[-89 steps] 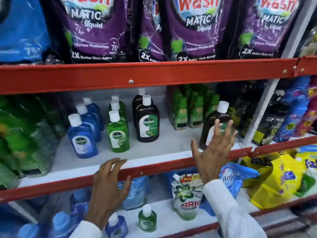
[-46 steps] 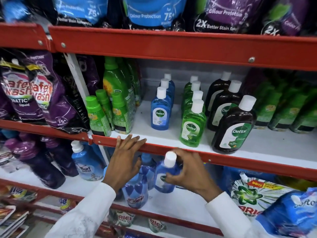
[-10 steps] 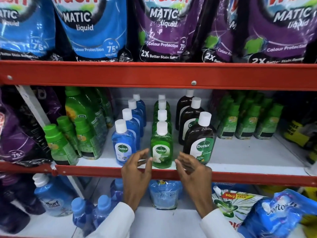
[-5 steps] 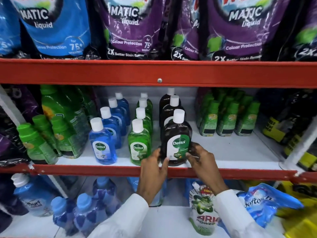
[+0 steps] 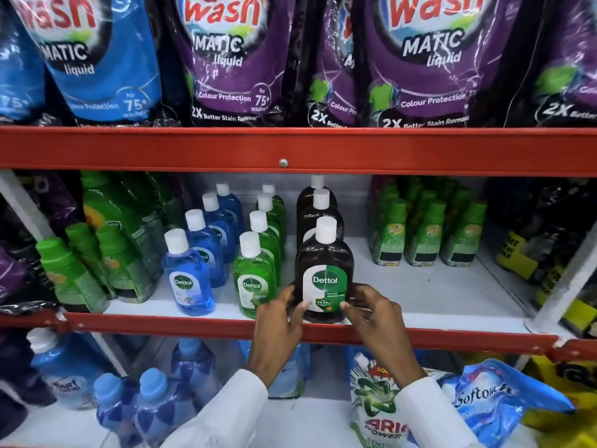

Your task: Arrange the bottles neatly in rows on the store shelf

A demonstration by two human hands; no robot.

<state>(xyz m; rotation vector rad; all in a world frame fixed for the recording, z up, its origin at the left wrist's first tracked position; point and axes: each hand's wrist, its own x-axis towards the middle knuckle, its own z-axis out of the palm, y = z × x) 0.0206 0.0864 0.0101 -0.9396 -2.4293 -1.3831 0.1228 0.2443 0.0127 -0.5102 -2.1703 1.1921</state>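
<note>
On the middle shelf (image 5: pixel 436 295) three rows of Dettol bottles run front to back: blue bottles (image 5: pixel 189 279), green bottles (image 5: pixel 253 279) and dark brown bottles. The front brown bottle (image 5: pixel 324 260) stands upright at the shelf's front edge, label facing me. My left hand (image 5: pixel 279 318) grips its lower left side and my right hand (image 5: pixel 374 313) grips its lower right side. Two more brown bottles (image 5: pixel 319 208) stand behind it, partly hidden.
Green-capped bottles (image 5: pixel 97 266) crowd the shelf's left end, and another green group (image 5: pixel 426 234) stands at the right rear. Detergent pouches (image 5: pixel 232 59) hang above the red shelf rail (image 5: pixel 290 150). The shelf below holds blue bottles (image 5: pixel 148 399) and refill packs (image 5: pixel 378 399).
Both hands moved from the green front bottle to the brown front bottle and closed on its base. The view has shifted slightly; the bottle rows stay in place.
</note>
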